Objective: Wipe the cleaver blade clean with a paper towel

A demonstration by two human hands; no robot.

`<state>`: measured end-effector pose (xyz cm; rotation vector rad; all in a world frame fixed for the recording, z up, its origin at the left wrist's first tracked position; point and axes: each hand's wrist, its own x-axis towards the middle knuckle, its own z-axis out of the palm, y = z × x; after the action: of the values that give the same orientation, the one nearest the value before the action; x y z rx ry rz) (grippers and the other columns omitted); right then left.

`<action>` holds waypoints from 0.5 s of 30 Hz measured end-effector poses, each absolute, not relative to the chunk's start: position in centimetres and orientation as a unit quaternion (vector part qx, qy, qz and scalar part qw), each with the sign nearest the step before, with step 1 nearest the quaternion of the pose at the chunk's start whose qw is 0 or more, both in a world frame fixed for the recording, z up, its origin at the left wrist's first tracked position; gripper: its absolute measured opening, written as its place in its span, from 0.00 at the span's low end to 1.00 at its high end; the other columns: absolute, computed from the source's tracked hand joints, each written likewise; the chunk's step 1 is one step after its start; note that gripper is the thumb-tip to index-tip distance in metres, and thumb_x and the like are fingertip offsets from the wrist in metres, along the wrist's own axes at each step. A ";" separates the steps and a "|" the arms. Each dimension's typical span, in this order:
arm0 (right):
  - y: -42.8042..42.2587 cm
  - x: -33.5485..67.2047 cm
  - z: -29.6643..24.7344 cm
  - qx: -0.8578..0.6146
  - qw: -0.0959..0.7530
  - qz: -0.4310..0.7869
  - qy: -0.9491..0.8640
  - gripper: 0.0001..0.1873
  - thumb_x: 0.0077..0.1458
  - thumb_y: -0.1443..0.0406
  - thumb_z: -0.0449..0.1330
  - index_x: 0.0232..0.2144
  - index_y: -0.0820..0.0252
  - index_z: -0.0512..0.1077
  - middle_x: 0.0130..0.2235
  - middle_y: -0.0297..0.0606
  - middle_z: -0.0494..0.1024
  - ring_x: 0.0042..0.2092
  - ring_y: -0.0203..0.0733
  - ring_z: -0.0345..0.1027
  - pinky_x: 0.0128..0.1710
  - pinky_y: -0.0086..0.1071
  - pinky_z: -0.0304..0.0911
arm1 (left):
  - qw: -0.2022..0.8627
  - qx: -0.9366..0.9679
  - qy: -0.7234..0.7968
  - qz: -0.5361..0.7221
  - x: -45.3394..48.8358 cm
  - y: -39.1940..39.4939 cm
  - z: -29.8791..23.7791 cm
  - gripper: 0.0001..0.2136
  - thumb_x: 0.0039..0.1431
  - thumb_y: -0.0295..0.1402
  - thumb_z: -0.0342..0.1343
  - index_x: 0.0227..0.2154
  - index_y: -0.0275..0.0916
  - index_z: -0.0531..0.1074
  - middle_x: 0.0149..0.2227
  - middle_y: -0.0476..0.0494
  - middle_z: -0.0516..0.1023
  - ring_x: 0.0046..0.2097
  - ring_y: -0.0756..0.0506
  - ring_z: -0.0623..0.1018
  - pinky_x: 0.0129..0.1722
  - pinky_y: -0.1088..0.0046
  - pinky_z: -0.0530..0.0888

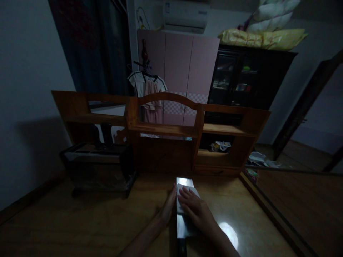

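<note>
A cleaver with a broad, shiny blade points away from me over the wooden table, its black handle toward my body. On top of the blade lies a white pad, perhaps a folded cloth or sponge. My right hand presses down on this pad, fingers bent over it. Along the blade's left edge, my left hand steadies the cleaver; its fingers are partly hidden by the blade. Neither hand is on the handle.
A dark knife block with black handles stands at the left. Across the back of the table runs a wooden shelf unit, with small items in its right compartment. A raised edge borders the right side.
</note>
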<state>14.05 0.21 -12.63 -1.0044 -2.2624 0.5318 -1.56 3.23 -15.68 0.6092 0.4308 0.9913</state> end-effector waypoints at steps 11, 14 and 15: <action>1.5 14.9 -15.1 -0.473 0.382 0.130 -0.783 0.25 0.66 0.62 0.46 0.64 0.47 0.51 0.68 0.33 0.43 0.68 0.44 0.35 0.65 0.47 0.44 | 0.817 0.321 0.182 0.443 -1.7 2.4 -13.9 0.32 0.60 0.53 0.49 0.56 0.32 0.67 0.53 0.35 0.73 0.58 0.35 0.68 0.61 0.61 0.58; 1.8 15.2 -15.8 -0.480 0.400 0.126 -0.770 0.28 0.65 0.66 0.44 0.65 0.48 0.45 0.68 0.33 0.44 0.68 0.42 0.36 0.65 0.46 0.45 | 0.818 0.339 0.177 0.429 -1.6 1.9 -13.2 0.31 0.60 0.53 0.49 0.55 0.30 0.68 0.51 0.34 0.74 0.58 0.34 0.68 0.60 0.60 0.58; 1.9 15.2 -16.1 -0.482 0.402 0.123 -0.769 0.29 0.65 0.67 0.43 0.66 0.49 0.43 0.68 0.33 0.44 0.68 0.42 0.36 0.65 0.46 0.45 | 0.819 0.342 0.175 0.427 -1.6 1.8 -13.2 0.31 0.61 0.53 0.48 0.55 0.30 0.68 0.51 0.34 0.75 0.58 0.34 0.68 0.60 0.60 0.58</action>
<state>15.19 1.85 -16.08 -1.2196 -1.9429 0.3120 -1.59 1.82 -13.20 0.7291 0.3725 0.9094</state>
